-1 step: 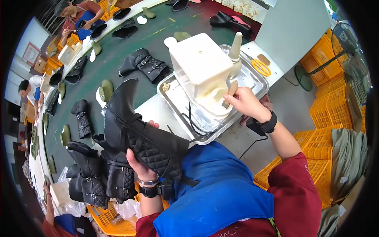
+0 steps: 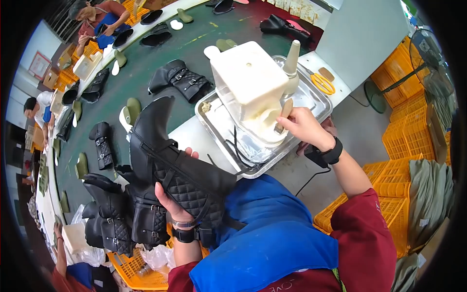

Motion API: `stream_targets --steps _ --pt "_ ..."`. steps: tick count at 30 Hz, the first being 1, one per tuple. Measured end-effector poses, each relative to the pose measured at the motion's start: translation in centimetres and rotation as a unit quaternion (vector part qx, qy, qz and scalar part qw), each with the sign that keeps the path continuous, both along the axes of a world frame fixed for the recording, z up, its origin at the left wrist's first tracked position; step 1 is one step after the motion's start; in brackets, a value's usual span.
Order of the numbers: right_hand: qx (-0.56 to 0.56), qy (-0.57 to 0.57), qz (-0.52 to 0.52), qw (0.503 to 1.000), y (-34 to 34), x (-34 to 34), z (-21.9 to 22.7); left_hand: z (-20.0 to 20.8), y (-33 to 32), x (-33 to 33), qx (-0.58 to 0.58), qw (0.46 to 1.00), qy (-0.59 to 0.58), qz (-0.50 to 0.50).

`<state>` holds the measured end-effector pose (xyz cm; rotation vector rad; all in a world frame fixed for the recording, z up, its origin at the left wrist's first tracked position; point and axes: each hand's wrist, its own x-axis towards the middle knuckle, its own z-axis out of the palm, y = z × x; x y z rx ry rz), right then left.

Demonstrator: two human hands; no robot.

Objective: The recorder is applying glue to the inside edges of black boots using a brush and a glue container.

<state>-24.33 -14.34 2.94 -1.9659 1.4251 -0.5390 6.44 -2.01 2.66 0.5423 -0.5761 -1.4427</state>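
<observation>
My left hand (image 2: 176, 209) is wrapped round the shaft of a black boot (image 2: 199, 170) with quilted panels and straps, its toe pointing up and away and its top against my blue apron (image 2: 262, 214). My right hand (image 2: 306, 127) pinches the wooden handle of a brush (image 2: 287, 108). The brush's lower end is down in the cup-like mouth of a white plastic container (image 2: 250, 73), coated in something pale like glue. That container stands in a metal tray (image 2: 221, 147) beside a pale bottle with a tapered nozzle (image 2: 292, 63). Black cords lie in the tray.
More black boots (image 2: 180, 80) lie on the green table (image 2: 194, 41), with several bunched at my left (image 2: 112, 214). Yellow-handled scissors (image 2: 322, 83) lie right of the tray. Orange crates (image 2: 389, 209) and a fan (image 2: 377, 96) stand at right. Other people work along the far-left side.
</observation>
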Motion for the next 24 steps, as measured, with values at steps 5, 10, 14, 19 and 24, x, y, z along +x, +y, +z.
stream_targets --steps 5,10,14,19,24 --pt "-0.059 -0.102 -0.022 0.993 1.5 0.5 0.8 0.0 0.0 0.3 -0.013 0.957 0.278 -0.082" --pt "-0.045 -0.206 -0.06 0.976 5.8 4.0 1.4 -0.2 -0.3 0.2 0.006 0.973 0.228 -0.042" --pt "0.314 -0.343 0.123 0.876 9.5 9.6 -0.5 0.3 0.3 0.4 0.033 0.984 0.174 0.005" --pt "0.509 -0.376 0.184 0.753 10.2 13.9 -2.2 0.4 2.9 2.2 0.015 0.991 0.132 0.006" --pt "0.522 -0.458 0.183 0.696 11.5 18.4 -2.2 0.8 7.7 4.7 -0.068 0.997 -0.02 -0.005"
